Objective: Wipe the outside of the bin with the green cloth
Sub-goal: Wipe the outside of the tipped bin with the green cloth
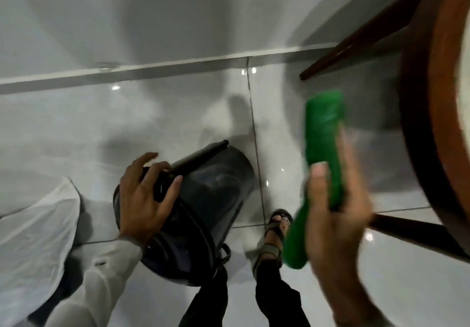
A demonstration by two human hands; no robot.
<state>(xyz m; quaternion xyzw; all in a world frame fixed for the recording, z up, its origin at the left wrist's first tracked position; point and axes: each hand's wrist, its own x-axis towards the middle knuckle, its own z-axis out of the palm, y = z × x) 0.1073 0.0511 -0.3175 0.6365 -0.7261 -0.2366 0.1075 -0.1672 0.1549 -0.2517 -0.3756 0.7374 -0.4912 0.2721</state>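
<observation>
A dark round bin (216, 189) is tilted over above the white tiled floor, its base pointing away from me and its rim near my legs. My left hand (145, 194) grips the bin at its side, fingers around a dark handle piece. My right hand (335, 214) is raised to the right of the bin, apart from it, and holds a folded green cloth (323, 148). The cloth is blurred by motion and hangs down past my palm.
A round wooden table (432, 113) with dark legs (361, 39) stands close on the right. A white plastic bag (38, 227) lies on the floor at the left. My sandalled foot (274, 235) is under the bin. A white wall with skirting (152, 64) runs behind.
</observation>
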